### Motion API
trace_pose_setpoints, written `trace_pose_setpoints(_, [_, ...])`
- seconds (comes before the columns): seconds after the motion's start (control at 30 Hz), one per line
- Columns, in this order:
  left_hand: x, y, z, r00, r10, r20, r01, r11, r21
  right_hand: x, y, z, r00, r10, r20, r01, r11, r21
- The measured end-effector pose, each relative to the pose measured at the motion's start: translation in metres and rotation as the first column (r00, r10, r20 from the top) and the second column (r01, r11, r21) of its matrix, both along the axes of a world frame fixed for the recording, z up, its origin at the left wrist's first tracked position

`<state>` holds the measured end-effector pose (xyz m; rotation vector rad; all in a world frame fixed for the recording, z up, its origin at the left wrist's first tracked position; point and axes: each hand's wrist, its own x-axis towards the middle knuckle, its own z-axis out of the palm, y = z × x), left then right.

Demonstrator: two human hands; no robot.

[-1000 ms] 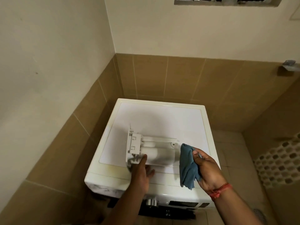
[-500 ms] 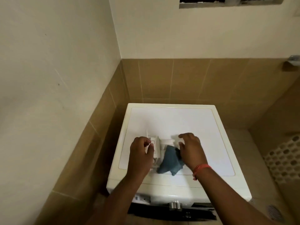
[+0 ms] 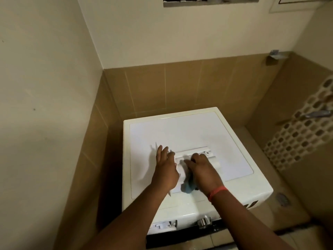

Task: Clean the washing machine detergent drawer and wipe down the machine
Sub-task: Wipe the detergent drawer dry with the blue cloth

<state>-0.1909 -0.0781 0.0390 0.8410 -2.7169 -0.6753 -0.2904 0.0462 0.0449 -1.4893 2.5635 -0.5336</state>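
The white detergent drawer [image 3: 200, 156] lies on top of the white washing machine [image 3: 189, 130], near its front half. My left hand [image 3: 165, 168] holds the drawer's left end, its front panel, with fingers curled over it. My right hand [image 3: 201, 168] presses a blue cloth [image 3: 188, 187] onto the drawer's body; only a bunch of cloth shows below the palm. Most of the drawer's middle is hidden under both hands.
The machine stands in a corner, with a tan tiled wall [image 3: 180, 83] behind and another to the left. Its control knob [image 3: 203, 221] and the open drawer slot [image 3: 162, 225] face me at the front. A perforated white panel [image 3: 297, 138] stands at the right.
My right hand went from holding the cloth up beside the drawer to pressing it down on the drawer. My left hand shifted up onto the drawer's left end. The camera moved closer.
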Motion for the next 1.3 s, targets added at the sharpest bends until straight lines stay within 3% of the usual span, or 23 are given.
trace_pose_setpoints(0.17, [-0.002, -0.001, -0.005, 0.999, 0.013, 0.041, -0.011, 0.999, -0.035, -0.011, -0.033, 0.008, 0.98, 0.019, -0.196, -0.023, 1.0, -0.019])
trace_pose_setpoints(0.33, [-0.002, -0.001, -0.007, 0.999, 0.035, 0.039, -0.033, 0.997, -0.064, -0.002, -0.023, -0.019, 0.993, 0.031, -0.114, -0.017, 0.992, 0.125])
trace_pose_setpoints(0.53, [-0.006, 0.003, -0.002, 0.987, 0.071, 0.146, -0.044, 0.983, -0.18, -0.012, 0.004, -0.026, 0.974, 0.193, -0.119, -0.192, 0.981, 0.023])
trace_pose_setpoints(0.77, [-0.01, 0.004, 0.001, 0.953, 0.113, 0.282, -0.051, 0.974, -0.219, -0.073, 0.032, -0.023, 0.983, 0.045, -0.18, -0.015, 0.986, 0.167])
trace_pose_setpoints(1.03, [-0.014, 0.004, 0.002, 0.938, 0.112, 0.328, -0.02, 0.962, -0.273, -0.03, -0.002, -0.015, 0.929, 0.325, -0.179, -0.326, 0.945, 0.026])
trace_pose_setpoints(1.17, [-0.013, 0.003, 0.003, 0.954, 0.08, 0.289, 0.002, 0.962, -0.273, -0.081, 0.027, -0.025, 0.941, 0.28, -0.191, -0.281, 0.96, 0.022])
trace_pose_setpoints(1.3, [-0.012, 0.003, -0.001, 0.955, 0.08, 0.285, -0.001, 0.964, -0.267, -0.109, 0.049, -0.026, 0.962, 0.181, -0.204, -0.158, 0.979, 0.125])
